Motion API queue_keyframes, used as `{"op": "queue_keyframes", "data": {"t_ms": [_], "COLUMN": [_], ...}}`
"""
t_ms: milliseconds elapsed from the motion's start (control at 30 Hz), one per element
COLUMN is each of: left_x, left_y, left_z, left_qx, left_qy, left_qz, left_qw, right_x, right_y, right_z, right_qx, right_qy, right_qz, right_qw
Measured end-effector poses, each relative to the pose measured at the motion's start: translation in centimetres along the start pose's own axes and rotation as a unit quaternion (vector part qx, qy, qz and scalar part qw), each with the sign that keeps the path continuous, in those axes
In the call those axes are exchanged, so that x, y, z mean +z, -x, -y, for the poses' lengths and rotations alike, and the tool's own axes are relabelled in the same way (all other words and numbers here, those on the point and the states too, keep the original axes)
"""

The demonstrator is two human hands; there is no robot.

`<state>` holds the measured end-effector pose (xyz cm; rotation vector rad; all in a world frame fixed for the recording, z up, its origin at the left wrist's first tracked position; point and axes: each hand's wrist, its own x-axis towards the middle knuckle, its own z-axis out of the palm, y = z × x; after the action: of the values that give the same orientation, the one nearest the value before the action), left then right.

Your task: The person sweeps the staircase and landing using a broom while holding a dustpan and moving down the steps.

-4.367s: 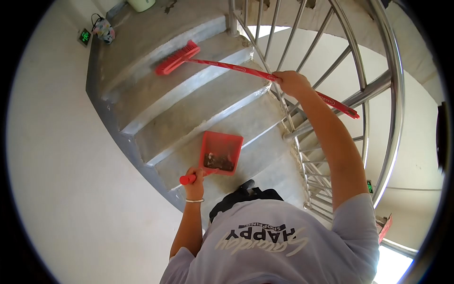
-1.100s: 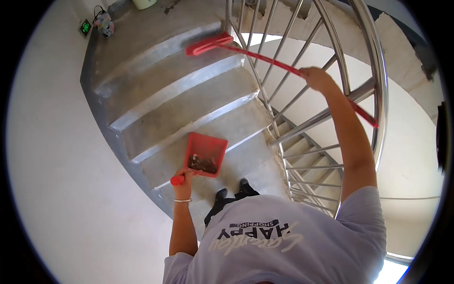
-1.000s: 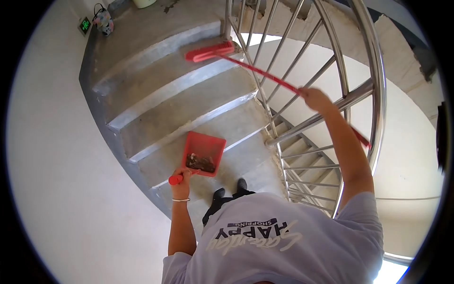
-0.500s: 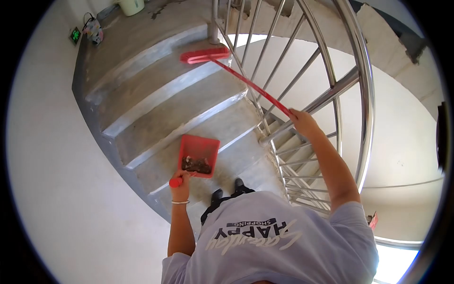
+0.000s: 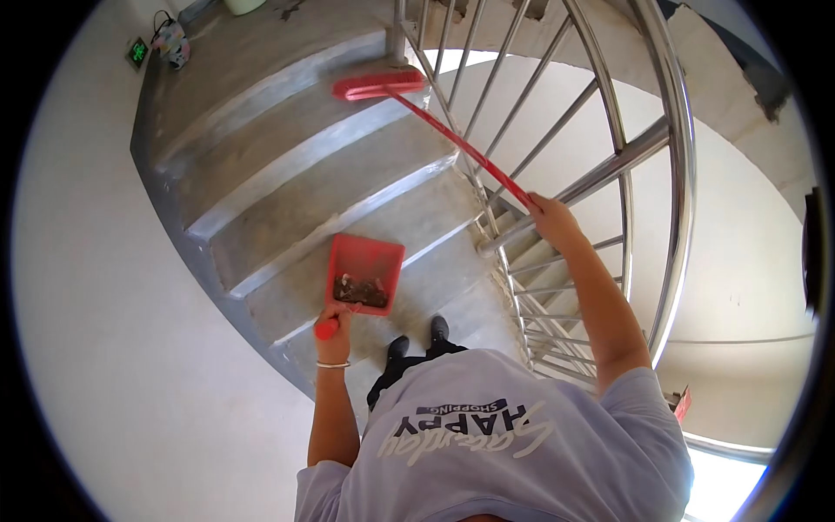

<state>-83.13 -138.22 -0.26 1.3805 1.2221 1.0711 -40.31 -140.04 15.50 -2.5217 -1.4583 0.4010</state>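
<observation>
My right hand [image 5: 554, 221] is closed round the handle of a red broom [image 5: 380, 84]. The broom's head lies on an upper step beside the foot of the railing, its handle slanting down to the right. At the lower left, my left hand [image 5: 332, 337] is closed round the handle of a red dustpan [image 5: 368, 261]. The handle's round end points up toward the camera. Dark debris [image 5: 361, 291] lies in the dustpan near its handle side. The pan is above a lower step, in front of my feet; whether it touches the step I cannot tell.
Curved concrete steps [image 5: 326, 183] rise away from me. A metal railing [image 5: 677, 174] runs along the right, with lower stairs showing between its bars. A white wall [image 5: 130, 287] borders the left. On the upper landing are a patterned bag [image 5: 172, 45] and a pale bucket [image 5: 244, 5].
Over the last seconds the broom's head has shifted right toward the railing, and my right hand has come lower. Since half a second ago the dustpan appears slightly higher in view, along with the stairs.
</observation>
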Motion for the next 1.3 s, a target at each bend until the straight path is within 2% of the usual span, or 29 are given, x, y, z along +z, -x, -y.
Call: {"op": "queue_keyframes", "data": {"t_ms": [33, 100, 267, 333, 367, 433, 467, 533, 600, 667, 733, 800, 833, 900, 967, 1133, 1200, 1233, 1267, 1300], "left_x": [0.0, 0.1, 0.1, 0.1, 0.2, 0.2, 0.3, 0.3, 0.3, 0.7, 0.8, 1.0, 1.0, 1.1, 0.6, 0.4, 0.0, 0.1, 0.7, 1.1], "left_y": [0.1, 0.4, 0.5, 0.0, -0.1, -0.4, -0.5, -0.5, -0.6, -0.7, -0.8, -1.1, -1.3, -1.5, -2.0, -2.3, -2.4, -2.4, -2.2, -1.9], "left_z": [0.4, 0.8, 1.0, 0.5, -0.5, -1.2, -1.1, -0.7, -0.4, -0.8, -0.8, -0.4, -0.9, -2.2, -2.0, -2.5, -0.7, -1.2, -2.3, -3.0], "left_qx": [-0.002, -0.005, 0.008, 0.008, -0.016, -0.040, -0.038, -0.045, -0.025, -0.035, -0.036, -0.016, -0.013, -0.068, -0.068, -0.096, -0.047, -0.045, -0.057, -0.071], "left_qy": [0.002, 0.002, -0.014, -0.025, 0.028, 0.083, 0.076, 0.072, 0.012, 0.012, 0.011, 0.019, 0.017, 0.072, 0.063, 0.103, -0.002, -0.003, 0.041, 0.083], "left_qz": [-0.003, 0.012, 0.016, 0.015, 0.019, 0.019, 0.017, 0.009, 0.014, 0.011, 0.007, 0.011, 0.017, -0.027, -0.023, -0.030, -0.004, -0.010, -0.019, -0.029], "left_qw": [1.000, 1.000, 1.000, 1.000, 0.999, 0.996, 0.996, 0.996, 1.000, 0.999, 0.999, 1.000, 1.000, 0.995, 0.995, 0.990, 0.999, 0.999, 0.997, 0.994], "right_x": [-0.5, -2.4, -3.1, -2.2, -1.5, -0.1, -0.4, -1.7, -3.6, -3.9, -3.8, -2.5, -2.3, -1.8, -0.7, -2.5, -3.1, -4.3, -5.4, -5.1], "right_y": [1.2, 3.2, 1.6, 0.1, -0.1, -1.1, -0.6, 1.8, 2.7, 2.9, 0.5, -2.9, -4.4, -6.2, -7.0, 1.0, 5.0, 7.1, 8.9, 10.1], "right_z": [-0.4, -1.5, -0.5, 0.8, 0.4, -0.2, -0.5, -1.8, -2.3, -2.0, -0.4, 1.8, 3.5, 5.1, 5.6, 2.4, -0.7, -0.3, 0.2, -0.4], "right_qx": [-0.003, 0.107, 0.031, -0.003, -0.003, 0.011, 0.006, 0.069, 0.085, 0.107, -0.022, -0.050, -0.044, -0.035, -0.057, -0.020, -0.034, 0.008, 0.049, 0.047], "right_qy": [0.003, -0.175, -0.112, -0.029, -0.030, -0.020, -0.018, -0.146, -0.153, -0.168, -0.024, 0.043, 0.072, 0.102, 0.118, 0.132, 0.063, 0.044, 0.026, 0.003], "right_qz": [0.001, 0.083, 0.014, -0.031, -0.033, -0.006, -0.005, 0.072, 0.082, 0.086, -0.018, -0.054, -0.034, -0.013, 0.015, 0.052, 0.016, 0.041, 0.069, 0.067], "right_qw": [1.000, 0.975, 0.993, 0.999, 0.999, 1.000, 1.000, 0.984, 0.981, 0.976, 0.999, 0.996, 0.996, 0.994, 0.991, 0.990, 0.997, 0.998, 0.996, 0.997]}}
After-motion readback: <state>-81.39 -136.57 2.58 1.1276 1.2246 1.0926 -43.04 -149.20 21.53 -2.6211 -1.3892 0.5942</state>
